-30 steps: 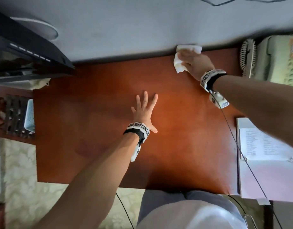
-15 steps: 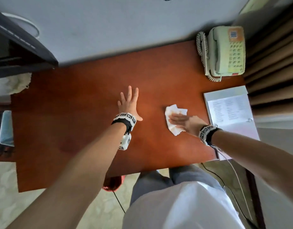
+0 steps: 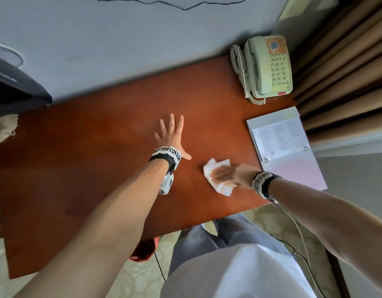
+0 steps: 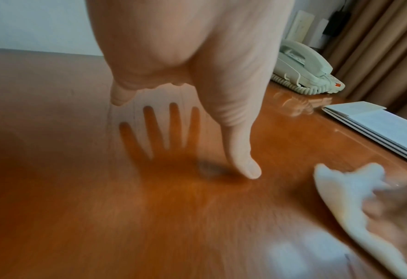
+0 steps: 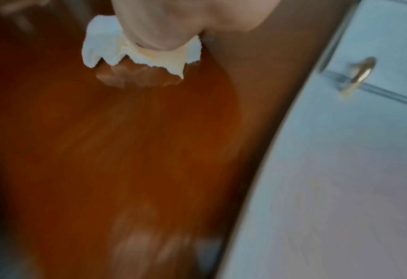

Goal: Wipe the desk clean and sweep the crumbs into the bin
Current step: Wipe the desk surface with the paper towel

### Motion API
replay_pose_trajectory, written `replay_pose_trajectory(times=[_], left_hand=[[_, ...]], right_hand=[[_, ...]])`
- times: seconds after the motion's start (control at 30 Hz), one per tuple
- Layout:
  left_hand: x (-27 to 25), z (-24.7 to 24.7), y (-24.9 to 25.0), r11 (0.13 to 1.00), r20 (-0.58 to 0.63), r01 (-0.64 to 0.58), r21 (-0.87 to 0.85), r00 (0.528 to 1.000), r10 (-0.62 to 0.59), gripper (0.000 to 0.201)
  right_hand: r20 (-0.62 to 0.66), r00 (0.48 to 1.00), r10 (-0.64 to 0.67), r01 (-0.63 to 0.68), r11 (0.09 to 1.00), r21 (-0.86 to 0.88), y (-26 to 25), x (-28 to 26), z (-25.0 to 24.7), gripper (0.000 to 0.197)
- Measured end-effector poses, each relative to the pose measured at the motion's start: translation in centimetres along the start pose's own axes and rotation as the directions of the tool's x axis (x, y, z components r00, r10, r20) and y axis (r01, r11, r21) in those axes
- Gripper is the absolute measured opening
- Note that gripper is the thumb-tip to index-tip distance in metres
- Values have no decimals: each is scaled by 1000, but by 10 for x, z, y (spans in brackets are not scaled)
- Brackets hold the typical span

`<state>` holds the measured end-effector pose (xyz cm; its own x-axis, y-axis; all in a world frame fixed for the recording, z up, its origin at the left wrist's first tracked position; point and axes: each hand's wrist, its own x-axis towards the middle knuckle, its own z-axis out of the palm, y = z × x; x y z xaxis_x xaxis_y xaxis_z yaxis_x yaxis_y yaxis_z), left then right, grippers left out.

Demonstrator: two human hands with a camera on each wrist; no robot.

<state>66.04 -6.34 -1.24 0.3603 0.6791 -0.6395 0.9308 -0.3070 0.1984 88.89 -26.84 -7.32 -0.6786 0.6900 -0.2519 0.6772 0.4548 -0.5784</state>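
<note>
A reddish-brown wooden desk (image 3: 99,151) fills the head view. My left hand (image 3: 171,134) lies flat on its middle, fingers spread; in the left wrist view its thumb (image 4: 243,162) touches the wood. My right hand (image 3: 225,175) presses straight fingers on a crumpled white tissue (image 3: 218,168) near the front edge, just right of the left wrist. The tissue (image 5: 138,51) pokes out from under the palm in the blurred right wrist view and shows as a blurred tissue (image 4: 350,188) at the right of the left wrist view. A red bin (image 3: 145,250) peeks out under the desk's front edge. No crumbs can be made out.
A pale green telephone (image 3: 265,67) stands at the back right corner. A white ring binder (image 3: 287,147) with a printed sheet lies along the right edge, close to the tissue. A black device (image 3: 13,89) and a cloth (image 3: 2,127) sit at the far left. Curtains hang at the right.
My right hand has swept the tissue from the desk's back edge near the telephone toward the front edge and slightly left. The left hand has stayed flat in place.
</note>
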Motion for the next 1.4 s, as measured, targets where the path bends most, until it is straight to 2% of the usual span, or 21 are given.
replay_pose_trajectory(times=[0.07, 0.17, 0.27, 0.4, 0.53, 0.63, 0.77, 0.87, 1.0, 1.17, 1.3, 1.4], left_hand=[[14, -12, 3, 999, -7, 37, -19, 999, -38, 160], [29, -19, 5, 996, 38, 84, -26, 996, -83, 159], [37, -17, 6, 996, 61, 86, -18, 995, -85, 159], [38, -17, 5, 995, 47, 85, -48, 995, -83, 157], [41, -18, 5, 994, 63, 87, -65, 995, -83, 155], [42, -17, 4, 992, 68, 104, -64, 993, -100, 157], [43, -18, 2, 992, 72, 106, -68, 992, -102, 158], [42, -18, 2, 992, 66, 106, -66, 993, -102, 158], [40, -20, 5, 992, 60, 113, -54, 992, -110, 158], [22, -11, 17, 993, -58, 115, -28, 992, -117, 154], [-16, 22, 27, 999, -147, 13, -41, 989, -19, 130], [-50, 55, 27, 997, -107, -22, -74, 994, 14, 134]], right_hand=[[-90, 992, 84, -92, 992, -82, 24, 19, -26, 66], [-207, 965, 163, -190, 975, -117, 60, 58, -70, 58], [-324, 900, 291, -324, 944, -53, 98, 96, -116, 45], [-350, 891, 291, -335, 940, -72, 144, 147, -166, 42], [-339, 841, 422, -455, 890, -21, 186, 179, -210, 44], [-341, 829, 444, -472, 882, 2, 197, 194, -222, 43], [-381, 797, 469, -509, 861, -3, 195, 199, -222, 46], [-335, 793, 509, -552, 832, -44, 181, 194, -213, 51], [-306, 784, 541, -594, 796, -115, 150, 158, -181, 55], [-294, 754, 588, -617, 787, -5, 100, 98, -129, 47], [-336, 800, 497, -520, 854, 25, 71, 53, -74, 46], [-358, 821, 444, -470, 882, 16, 39, 18, -37, 46]])
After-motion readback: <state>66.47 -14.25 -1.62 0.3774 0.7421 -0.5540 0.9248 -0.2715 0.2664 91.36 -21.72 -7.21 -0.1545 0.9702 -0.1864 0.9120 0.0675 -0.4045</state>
